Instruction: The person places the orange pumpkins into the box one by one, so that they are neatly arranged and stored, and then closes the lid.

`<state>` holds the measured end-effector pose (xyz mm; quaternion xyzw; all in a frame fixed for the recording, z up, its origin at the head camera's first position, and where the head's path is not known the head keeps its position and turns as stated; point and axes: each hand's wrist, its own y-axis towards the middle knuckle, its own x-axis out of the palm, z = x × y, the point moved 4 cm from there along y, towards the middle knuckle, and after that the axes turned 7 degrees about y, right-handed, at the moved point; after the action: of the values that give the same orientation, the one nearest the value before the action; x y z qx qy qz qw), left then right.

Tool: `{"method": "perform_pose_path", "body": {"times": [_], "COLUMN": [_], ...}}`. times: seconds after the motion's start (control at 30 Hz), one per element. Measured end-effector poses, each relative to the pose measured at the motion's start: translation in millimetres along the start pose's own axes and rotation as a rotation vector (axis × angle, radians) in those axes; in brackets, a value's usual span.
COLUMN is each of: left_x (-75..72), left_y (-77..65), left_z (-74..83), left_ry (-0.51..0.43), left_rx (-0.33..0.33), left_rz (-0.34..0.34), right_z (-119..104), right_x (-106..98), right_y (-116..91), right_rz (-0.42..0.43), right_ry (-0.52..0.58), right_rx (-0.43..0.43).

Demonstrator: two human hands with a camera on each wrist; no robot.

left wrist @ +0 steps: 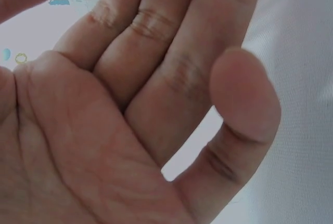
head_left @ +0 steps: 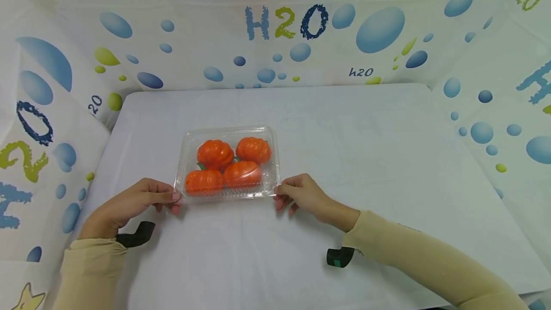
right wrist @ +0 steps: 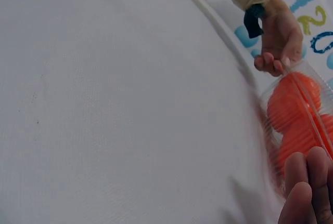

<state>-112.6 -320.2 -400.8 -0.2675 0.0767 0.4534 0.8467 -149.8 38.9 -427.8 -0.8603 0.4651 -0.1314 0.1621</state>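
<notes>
A clear plastic clamshell box (head_left: 189,145) lies left of the middle of the table in the head view. Inside it are several glossy orange-red, ribbed, pumpkin-shaped vegetables (head_left: 216,154) with bits of green stem. My left hand (head_left: 131,203) pinches the box's near left corner between thumb and fingers. At the near right corner, my right hand (head_left: 309,198) pinches the rim likewise. The left wrist view is filled by the left palm and fingers (left wrist: 171,78), which hide the corner. The right wrist view shows the box's near side between both hands; its lid appears down over the vegetables.
A white cloth covers the table (head_left: 366,157). White sheeting (head_left: 206,23) printed with blue and green drops and "H2O" lettering hangs behind it and at both sides. A dark wrist camera (head_left: 137,235) sits at the left cuff, another dark camera (head_left: 340,257) at the right.
</notes>
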Motion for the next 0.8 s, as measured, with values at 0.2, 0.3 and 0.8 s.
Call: {"method": "perform_pose_path", "body": {"times": [0.2, 0.3, 0.8], "left_x": [0.5, 0.2, 1.3], "left_y": [0.9, 0.7, -2.0], "left_z": [-0.2, -1.2, -0.1], "left_ry": [-0.007, -0.005, -0.006], "left_rx": [-0.008, -0.015, -0.041], "left_rz": [0.005, 0.010, 0.031], "right_z": [1.9, 1.7, 3.3], "right_x": [-0.1, 0.2, 0.8], "right_y": [1.4, 1.4, -1.3], "right_rz": [-0.001, -0.012, -0.040], "right_ry": [0.000, -0.005, 0.012], "right_rx": [-0.006, -0.003, 0.007]}}
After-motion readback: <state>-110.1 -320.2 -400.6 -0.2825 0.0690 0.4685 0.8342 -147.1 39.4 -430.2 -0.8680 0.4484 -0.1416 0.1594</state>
